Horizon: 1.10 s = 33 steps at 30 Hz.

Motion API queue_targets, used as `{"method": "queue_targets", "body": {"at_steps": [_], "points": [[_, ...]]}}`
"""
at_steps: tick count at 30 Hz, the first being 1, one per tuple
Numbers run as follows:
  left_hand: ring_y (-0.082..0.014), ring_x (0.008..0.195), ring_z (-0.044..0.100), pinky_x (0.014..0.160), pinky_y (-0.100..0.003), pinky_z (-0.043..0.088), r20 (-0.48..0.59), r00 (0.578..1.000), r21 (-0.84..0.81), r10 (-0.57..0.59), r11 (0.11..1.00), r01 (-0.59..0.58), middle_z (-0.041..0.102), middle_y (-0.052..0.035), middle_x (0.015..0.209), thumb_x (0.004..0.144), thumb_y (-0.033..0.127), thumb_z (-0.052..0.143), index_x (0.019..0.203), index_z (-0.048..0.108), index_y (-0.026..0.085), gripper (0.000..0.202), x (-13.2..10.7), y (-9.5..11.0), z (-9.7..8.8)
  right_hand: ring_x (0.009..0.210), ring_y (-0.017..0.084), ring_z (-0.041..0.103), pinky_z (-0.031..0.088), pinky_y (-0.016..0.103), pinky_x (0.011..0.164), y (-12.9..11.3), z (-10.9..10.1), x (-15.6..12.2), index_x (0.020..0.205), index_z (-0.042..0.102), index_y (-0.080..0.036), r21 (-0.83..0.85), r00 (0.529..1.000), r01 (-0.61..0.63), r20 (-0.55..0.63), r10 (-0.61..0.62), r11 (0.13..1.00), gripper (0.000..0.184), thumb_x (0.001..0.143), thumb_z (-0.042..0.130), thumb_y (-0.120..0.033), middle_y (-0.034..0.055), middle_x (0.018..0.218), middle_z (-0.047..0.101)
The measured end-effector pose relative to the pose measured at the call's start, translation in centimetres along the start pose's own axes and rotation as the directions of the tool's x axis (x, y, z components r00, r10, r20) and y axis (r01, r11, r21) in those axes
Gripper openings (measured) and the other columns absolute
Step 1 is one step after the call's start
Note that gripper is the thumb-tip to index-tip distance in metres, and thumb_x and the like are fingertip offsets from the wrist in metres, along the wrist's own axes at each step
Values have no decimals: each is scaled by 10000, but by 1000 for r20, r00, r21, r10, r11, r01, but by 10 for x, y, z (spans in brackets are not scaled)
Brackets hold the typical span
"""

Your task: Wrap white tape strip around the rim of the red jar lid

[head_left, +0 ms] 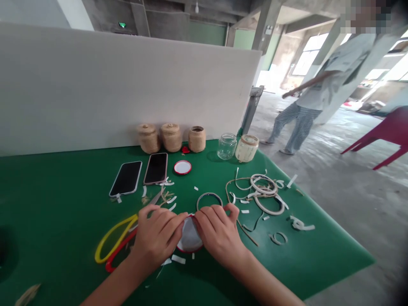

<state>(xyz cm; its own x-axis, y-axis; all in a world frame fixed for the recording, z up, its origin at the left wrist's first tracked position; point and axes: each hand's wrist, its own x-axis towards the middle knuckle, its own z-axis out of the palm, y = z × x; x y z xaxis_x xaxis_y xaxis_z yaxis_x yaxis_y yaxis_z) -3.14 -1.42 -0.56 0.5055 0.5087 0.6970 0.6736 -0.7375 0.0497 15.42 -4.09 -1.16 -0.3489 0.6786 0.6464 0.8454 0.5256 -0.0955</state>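
Observation:
A round jar lid (190, 238), white inside with a red rim, lies between my two hands. My left hand (159, 231) grips its left edge, fingers bent and pressed at the far rim. Opposite it, my right hand (218, 231) has its fingers closed on the lid's far right edge. Both sets of fingertips hide the top of the rim, where a bit of white strip shows. Just beyond my right hand is a roll of tape (209, 195), seen as a thin ring. Scissors with yellow and red handles (116, 240) lie partly under my left hand.
Rings of tape (269, 206), twine and white scraps lie at right. Farther back are two phones (126, 178), another lid (182, 167), twine-wrapped jars (172, 138), a glass jar (227, 146) and a covered jar (247, 148). A person (318, 85) stands beyond the table.

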Motion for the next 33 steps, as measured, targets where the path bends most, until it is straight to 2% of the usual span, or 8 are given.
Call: {"method": "queue_targets", "body": {"at_steps": [12,18,20,22,25,27,30,33], "points": [[-181,791,571,793,-389,454,-43,978,56,205,978,-203,643,-59,806,794,47,549,972,626,153,221,9,1,-4,718,176,483,228,361,633,-5,-8,1,927,585,-150,-22,995,96,33,-95,995,217,904,380,-80,48,800,619],[-145,760,603,862,-372,418,-88,957,217,278,943,-254,688,-15,790,820,124,569,967,639,211,185,3,-9,0,816,187,523,275,378,782,-14,-11,5,868,562,-221,252,959,-273,1,282,928,51,846,574,-266,6,848,626],[-139,758,607,871,-368,410,-105,957,228,269,944,-240,693,-7,786,813,141,591,961,639,224,177,0,-14,0,834,186,524,328,369,792,-9,-15,10,966,543,-209,480,895,-435,139,424,762,199,807,606,-311,27,883,603],[-133,748,607,868,-362,405,-134,956,232,263,946,-227,696,1,776,801,136,606,930,637,231,162,-1,-17,-1,892,177,537,390,338,794,0,-16,14,1019,526,-197,692,815,-565,382,436,449,230,855,525,-358,59,984,591],[-128,747,609,862,-358,397,-169,947,219,273,947,-234,703,6,777,805,126,596,890,627,229,137,1,-17,-4,990,186,562,425,333,827,11,-12,17,1097,523,-203,687,663,-720,723,194,-100,390,835,520,-492,85,1124,573],[-130,759,611,872,-367,387,-186,944,198,271,952,-234,710,-1,800,816,131,582,898,624,222,129,5,-16,-6,1021,191,560,426,339,851,13,-7,19,1149,518,-211,565,598,-761,802,-7,-320,506,758,618,-515,79,1152,556],[-146,792,611,897,-394,364,-210,943,171,260,959,-227,716,-21,839,828,129,563,931,621,201,139,11,-15,-8,920,162,574,437,321,826,8,0,23,1140,546,-209,438,559,-778,810,-177,-450,583,645,747,-440,32,1007,577],[-162,811,613,897,-418,356,-215,949,140,231,969,-204,715,-37,857,855,134,518,946,614,196,146,14,-14,-9,821,137,570,439,288,771,3,6,30,1066,576,-194,439,573,-768,797,-193,-466,516,621,770,-369,0,886,569]]}}
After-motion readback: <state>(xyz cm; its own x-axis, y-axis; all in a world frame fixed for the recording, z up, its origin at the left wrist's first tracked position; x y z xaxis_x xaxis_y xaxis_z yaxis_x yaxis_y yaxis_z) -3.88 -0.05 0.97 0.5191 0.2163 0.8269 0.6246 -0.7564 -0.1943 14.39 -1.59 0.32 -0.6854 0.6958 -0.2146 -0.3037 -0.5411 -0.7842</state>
